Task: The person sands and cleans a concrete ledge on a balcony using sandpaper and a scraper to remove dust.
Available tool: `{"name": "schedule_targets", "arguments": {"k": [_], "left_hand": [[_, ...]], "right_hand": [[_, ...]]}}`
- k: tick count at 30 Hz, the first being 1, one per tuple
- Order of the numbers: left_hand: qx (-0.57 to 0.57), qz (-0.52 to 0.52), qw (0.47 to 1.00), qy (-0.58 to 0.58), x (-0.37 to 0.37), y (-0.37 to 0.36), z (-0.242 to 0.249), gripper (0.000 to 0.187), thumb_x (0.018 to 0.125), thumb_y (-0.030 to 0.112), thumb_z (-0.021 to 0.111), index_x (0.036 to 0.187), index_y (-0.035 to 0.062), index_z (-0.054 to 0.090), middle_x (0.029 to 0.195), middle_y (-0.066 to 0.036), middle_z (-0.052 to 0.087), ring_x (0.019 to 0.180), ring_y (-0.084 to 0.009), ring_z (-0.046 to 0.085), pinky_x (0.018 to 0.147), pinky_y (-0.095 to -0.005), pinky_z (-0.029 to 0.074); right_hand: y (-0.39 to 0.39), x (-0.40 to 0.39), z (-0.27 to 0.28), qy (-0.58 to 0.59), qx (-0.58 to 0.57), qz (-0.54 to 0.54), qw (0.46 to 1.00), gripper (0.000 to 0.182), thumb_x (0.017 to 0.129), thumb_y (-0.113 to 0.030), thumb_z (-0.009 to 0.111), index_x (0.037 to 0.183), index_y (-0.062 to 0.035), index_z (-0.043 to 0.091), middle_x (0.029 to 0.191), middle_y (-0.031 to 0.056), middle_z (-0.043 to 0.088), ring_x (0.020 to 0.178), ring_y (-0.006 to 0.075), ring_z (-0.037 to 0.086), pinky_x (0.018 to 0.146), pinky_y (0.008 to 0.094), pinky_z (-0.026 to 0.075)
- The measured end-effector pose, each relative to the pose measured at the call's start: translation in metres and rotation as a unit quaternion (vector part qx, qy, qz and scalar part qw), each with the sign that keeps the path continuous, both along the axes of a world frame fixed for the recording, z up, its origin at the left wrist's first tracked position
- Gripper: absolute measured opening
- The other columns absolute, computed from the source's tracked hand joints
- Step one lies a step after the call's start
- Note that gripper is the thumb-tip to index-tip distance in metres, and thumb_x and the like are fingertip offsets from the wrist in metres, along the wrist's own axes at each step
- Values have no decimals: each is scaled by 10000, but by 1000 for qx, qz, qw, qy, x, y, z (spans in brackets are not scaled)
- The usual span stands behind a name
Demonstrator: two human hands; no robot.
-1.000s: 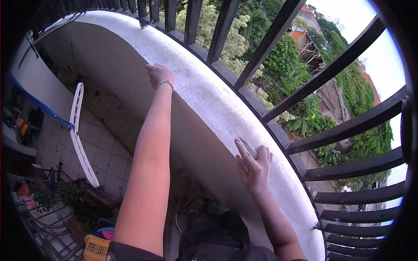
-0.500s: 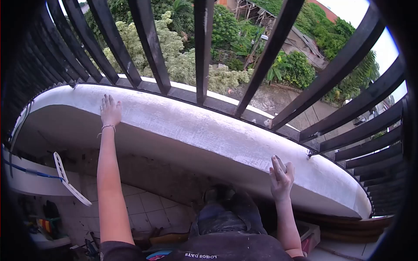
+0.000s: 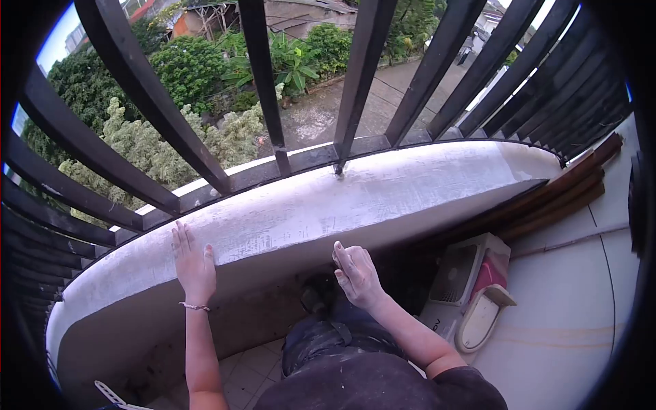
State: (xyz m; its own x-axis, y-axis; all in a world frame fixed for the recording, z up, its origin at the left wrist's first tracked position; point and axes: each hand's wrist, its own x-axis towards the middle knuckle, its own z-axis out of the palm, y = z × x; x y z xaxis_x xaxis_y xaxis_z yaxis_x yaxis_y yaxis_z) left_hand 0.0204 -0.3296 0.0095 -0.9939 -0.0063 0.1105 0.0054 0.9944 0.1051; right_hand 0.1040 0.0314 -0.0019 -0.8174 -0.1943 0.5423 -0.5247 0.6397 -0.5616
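A curved white parapet [image 3: 294, 212] with a patchy, whitish, scuffed top runs across the head view. My left hand [image 3: 195, 272] lies flat on it at the left, fingers stretched out and pointing toward the railing; a thin bracelet circles the wrist. Near the parapet's inner edge is my right hand [image 3: 359, 277], dusted white, its fingers curled and pressed together. Whatever those fingers may hold is hidden. Dark metal railing bars [image 3: 263, 82] rise along the parapet's outer side.
Below right stand a beige box-like unit with a grille [image 3: 454, 273] and a pale oval-ended plastic piece [image 3: 478, 328]. Brown lengths [image 3: 567, 191] lie along the wall at right. Beyond the bars are trees and a paved yard [image 3: 383, 96] far below.
My view has swung to the right, bringing the box and brown lengths into sight. My left hand remains flat on the parapet. My right hand's fingers are now curled more tightly.
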Motion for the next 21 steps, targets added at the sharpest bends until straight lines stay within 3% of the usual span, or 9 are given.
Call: {"name": "schedule_targets", "arguments": {"k": [3, 9, 12, 14, 16, 17, 18, 20, 21], "left_hand": [[31, -89, 995, -14, -16, 83, 9, 731, 1023, 289, 500, 1582, -79, 207, 1681, -246, 153, 1572, -379, 119, 1282, -484, 104], [59, -214, 975, -10, -22, 208, 12, 753, 1023, 339, 487, 1575, -94, 214, 1681, -254, 141, 1572, -398, 110, 1279, -489, 111], [80, -278, 957, -3, -10, 256, 15, 761, 1019, 360, 486, 1573, -92, 225, 1683, -254, 139, 1570, -399, 125, 1272, -496, 139], [142, -353, 925, -10, 0, 283, 19, 714, 1020, 342, 487, 1579, -44, 267, 1682, -210, 203, 1570, -362, 163, 1271, -512, 157], [191, -451, 871, -44, 2, 305, 20, 666, 1019, 307, 493, 1578, -2, 304, 1676, -170, 249, 1565, -332, 196, 1269, -522, 177], [215, -500, 837, -61, 0, 311, 21, 645, 1018, 290, 497, 1577, 19, 323, 1673, -151, 272, 1562, -317, 212, 1268, -526, 186], [228, -519, 819, -90, -2, 313, 24, 628, 1017, 273, 500, 1574, 33, 337, 1668, -138, 287, 1560, -307, 220, 1267, -526, 194], [254, -560, 775, -146, -6, 315, 32, 599, 1013, 238, 507, 1567, 59, 365, 1660, -113, 318, 1556, -288, 236, 1266, -526, 210], [205, -527, 823, -49, -5, 310, 34, 651, 1001, 275, 543, 1574, 45, 339, 1662, -123, 308, 1559, -313, 221, 1257, -516, 236]], "right_hand": [[19, 14, -7, -43, -9, -51, 998, 688, 998, -160, 569, 1628, -135, 294, 926, 73, 579, 835, 266, 557, 772, 393, 437], [53, 33, -5, -164, -73, -115, 977, 575, 989, -132, 600, 1548, -129, 465, 825, 89, 538, 715, 260, 537, 702, 379, 474], [60, 31, 1, -118, -112, -152, 975, 528, 973, -99, 625, 1494, -127, 543, 820, 90, 530, 682, 241, 531, 641, 358, 481], [66, 31, 0, -130, -150, -170, 965, 516, 972, -74, 624, 1483, -105, 553, 813, 78, 507, 653, 185, 488, 615, 318, 451], [78, 33, 5, -146, -171, -173, 959, 513, 974, -73, 622, 1482, -90, 550, 811, 71, 491, 645, 160, 460, 612, 309, 435], [86, 35, 1, -145, -225, -143, 953, 518, 986, -56, 589, 1491, 13, 497, 865, 35, 462, 724, 128, 411, 643, 266, 365], [96, 37, -3, -100, -269, -109, 952, 541, 981, -75, 588, 1501, 26, 478, 864, 23, 442, 733, 124, 396, 638, 267, 340], [120, 46, -1, -58, -247, -108, 961, 557, 974, -88, 592, 1504, 32, 471, 875, 21, 430, 750, 124, 388, 638, 266, 325], [126, 43, 3, -10, -275, -122, 954, 535, 947, -62, 624, 1473, -20, 540, 787, 12, 378, 666, 110, 342, 578, 272, 267]]}}
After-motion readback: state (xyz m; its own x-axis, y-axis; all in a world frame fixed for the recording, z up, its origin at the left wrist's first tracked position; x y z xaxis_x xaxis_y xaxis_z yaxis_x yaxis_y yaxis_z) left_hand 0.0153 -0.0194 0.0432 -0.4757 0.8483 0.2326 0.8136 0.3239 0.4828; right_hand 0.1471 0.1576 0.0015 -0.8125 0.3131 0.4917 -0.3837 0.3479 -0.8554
